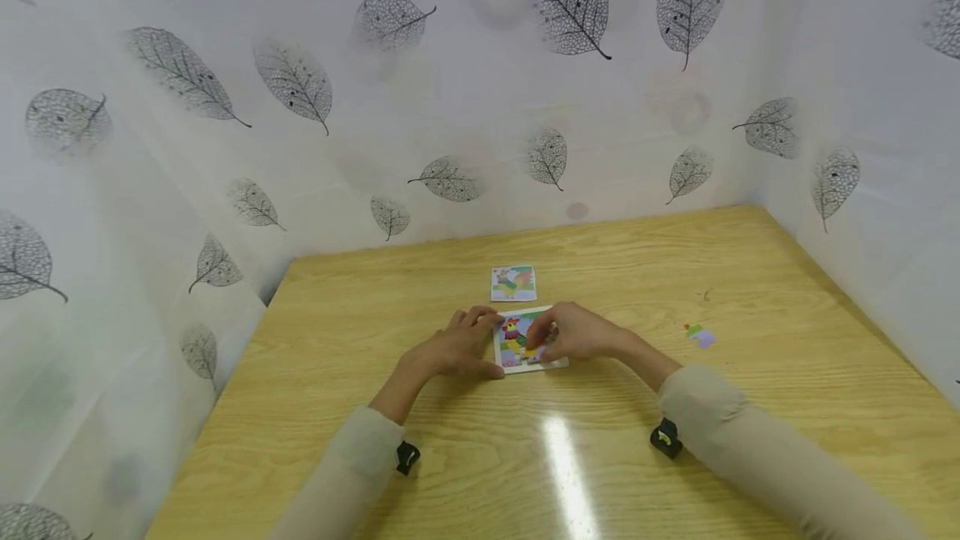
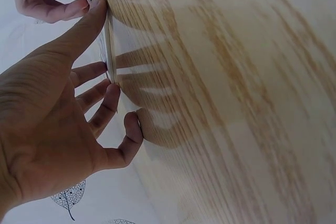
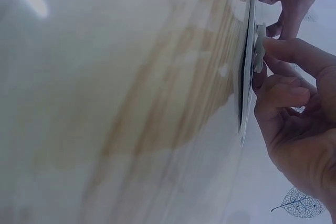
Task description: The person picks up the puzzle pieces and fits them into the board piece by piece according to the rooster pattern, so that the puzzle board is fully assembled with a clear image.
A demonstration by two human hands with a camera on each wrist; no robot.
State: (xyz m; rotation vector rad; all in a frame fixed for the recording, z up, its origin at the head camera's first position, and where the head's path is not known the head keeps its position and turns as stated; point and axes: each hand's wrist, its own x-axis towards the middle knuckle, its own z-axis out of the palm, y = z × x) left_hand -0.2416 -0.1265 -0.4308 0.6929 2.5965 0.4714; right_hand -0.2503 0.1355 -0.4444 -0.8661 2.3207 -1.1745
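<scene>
A small jigsaw puzzle board (image 1: 536, 368) with a white rim and a colourful rooster picture lies on the wooden table. My left hand (image 1: 457, 347) holds its left side, with the thumb at the near corner and the fingers at the far one. Over the board's right part, my right hand (image 1: 576, 332) pinches a puzzle piece (image 3: 260, 51) between thumb and fingers. That piece appears edge-on in the right wrist view, tilted just above the board. My right fingers cover part of the picture in the head view.
Behind the board lies a square card (image 1: 513, 283) with a matching rooster picture. A loose green and purple puzzle piece (image 1: 700, 335) rests on the table (image 1: 465, 482) to the right. A leaf-patterned curtain (image 1: 465, 107) stands along the back and sides.
</scene>
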